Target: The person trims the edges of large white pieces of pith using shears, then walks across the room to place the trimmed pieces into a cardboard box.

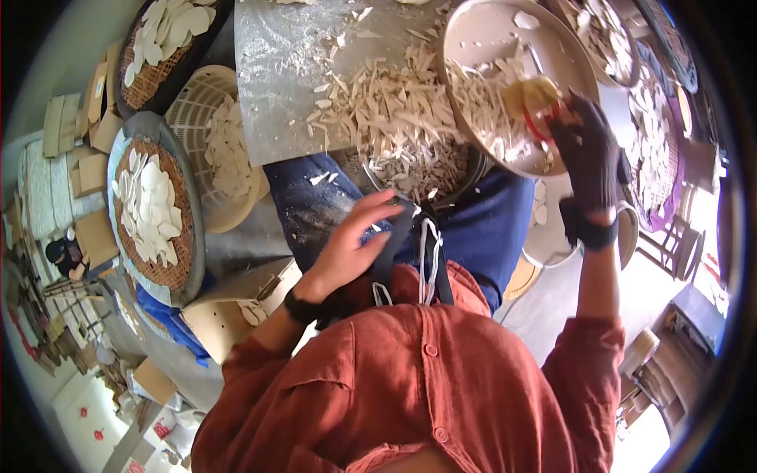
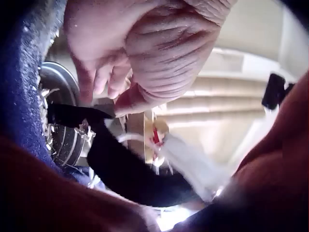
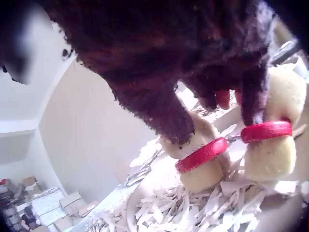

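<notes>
Gripping yellow sponge pieces [image 1: 533,96] with red bands, the gloved right hand [image 1: 587,150] shows no writing; left hand [image 1: 352,248] spread.

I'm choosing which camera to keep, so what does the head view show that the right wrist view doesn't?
Only the head view shows the bare left hand on the blue-trousered lap and the round woven trays of pale slices.

Only the right wrist view shows the two red-banded yellow pads up close.

Both show the dark-gloved right hand holding them over the pale wood shavings.
</notes>
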Available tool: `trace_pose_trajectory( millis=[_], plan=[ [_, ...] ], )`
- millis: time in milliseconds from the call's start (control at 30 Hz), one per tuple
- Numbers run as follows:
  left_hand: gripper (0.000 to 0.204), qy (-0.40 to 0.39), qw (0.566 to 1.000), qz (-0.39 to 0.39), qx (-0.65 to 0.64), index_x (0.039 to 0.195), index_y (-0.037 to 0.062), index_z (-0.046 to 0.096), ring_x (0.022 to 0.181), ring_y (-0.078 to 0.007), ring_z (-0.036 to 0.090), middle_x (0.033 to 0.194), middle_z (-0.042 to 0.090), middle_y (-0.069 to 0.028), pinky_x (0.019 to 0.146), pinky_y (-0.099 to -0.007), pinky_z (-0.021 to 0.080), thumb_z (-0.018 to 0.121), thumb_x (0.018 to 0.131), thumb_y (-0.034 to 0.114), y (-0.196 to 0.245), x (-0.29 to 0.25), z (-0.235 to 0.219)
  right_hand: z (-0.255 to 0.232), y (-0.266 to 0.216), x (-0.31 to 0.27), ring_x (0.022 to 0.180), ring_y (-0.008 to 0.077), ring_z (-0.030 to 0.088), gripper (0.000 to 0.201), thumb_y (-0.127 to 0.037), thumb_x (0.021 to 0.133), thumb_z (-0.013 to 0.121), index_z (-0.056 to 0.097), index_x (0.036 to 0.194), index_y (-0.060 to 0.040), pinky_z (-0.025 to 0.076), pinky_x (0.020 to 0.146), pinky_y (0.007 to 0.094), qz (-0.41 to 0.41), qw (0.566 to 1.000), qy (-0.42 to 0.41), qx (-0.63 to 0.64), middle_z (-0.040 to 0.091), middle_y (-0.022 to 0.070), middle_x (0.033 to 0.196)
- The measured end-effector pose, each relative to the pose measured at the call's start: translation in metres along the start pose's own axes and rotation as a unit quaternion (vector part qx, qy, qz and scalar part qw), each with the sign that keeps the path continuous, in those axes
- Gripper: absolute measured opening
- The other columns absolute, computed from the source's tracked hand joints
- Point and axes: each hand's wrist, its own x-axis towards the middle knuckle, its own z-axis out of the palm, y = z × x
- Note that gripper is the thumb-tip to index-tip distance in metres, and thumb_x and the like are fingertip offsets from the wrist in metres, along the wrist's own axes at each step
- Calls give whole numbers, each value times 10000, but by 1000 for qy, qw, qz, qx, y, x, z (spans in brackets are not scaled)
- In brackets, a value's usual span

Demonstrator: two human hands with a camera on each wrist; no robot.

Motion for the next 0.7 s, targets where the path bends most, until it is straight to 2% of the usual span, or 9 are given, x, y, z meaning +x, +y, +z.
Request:
trace_pose_trajectory(
  millis=[67,200,300,333,367,433,467,633,700],
  plan=[
    [279,150,967,-104,-175,1135,-25,536,1110,-178,525,1237,514,-118,922,-284,429,513,858,-46,-13,-24,-16,-10,-7,-6,830,245,600,263,-68,764,645,598,1020,-31,479,730,327,-42,998,34,-24,601,131,939],
    [214,405,837,-345,-130,1073,2,571,920,-136,570,1011,606,-72,815,-276,468,558,876,84,-45,-105,-43,-27,3,-52,708,244,571,61,-26,775,609,581,828,-18,450,648,351,7,1000,-12,-24,572,104,771],
    [334,334,785,-484,-195,1205,17,501,1070,-150,499,1165,541,-49,912,-288,400,501,894,140,-56,-181,-11,-9,30,-98,647,255,558,23,-28,790,579,590,810,-25,444,617,351,113,966,-180,144,565,106,717],
    [364,244,814,-460,-258,1221,16,501,1120,-150,473,1214,524,-33,933,-309,377,488,892,171,-64,-212,12,2,50,-126,660,268,570,41,-48,803,561,595,803,-25,447,614,360,157,954,-206,148,575,121,719],
    [323,224,722,-549,-357,1137,38,573,1042,-174,544,1151,587,-67,870,-328,422,500,866,196,-80,-251,48,12,77,-158,673,281,581,74,-68,816,542,600,797,-25,450,611,369,198,940,-234,152,586,137,721],
    [320,108,689,-657,-286,1131,39,576,1034,-176,547,1141,591,-70,866,-329,425,501,864,198,-43,-292,79,13,145,-224,732,329,601,139,-115,836,501,603,778,-40,460,618,393,175,896,-407,28,610,169,762],
    [318,61,681,-686,-247,1127,39,577,1030,-177,549,1136,592,-72,864,-329,426,502,863,199,-23,-309,85,1,131,-210,784,364,595,156,-157,837,490,591,774,-57,465,629,415,100,817,-558,-101,615,181,779],
    [310,40,673,-719,-169,1110,42,586,1011,-183,558,1111,601,-79,853,-331,432,505,858,202,53,-348,46,-37,111,-261,775,398,591,211,-264,779,566,602,815,-58,470,666,439,229,733,-640,-21,631,192,811],
    [307,53,680,-719,-135,1104,43,589,1003,-186,562,1101,604,-82,848,-332,434,506,856,204,79,-345,23,-43,88,-254,650,311,608,236,-277,778,596,612,852,-54,475,563,401,307,719,-623,29,622,174,734]
  ],
)
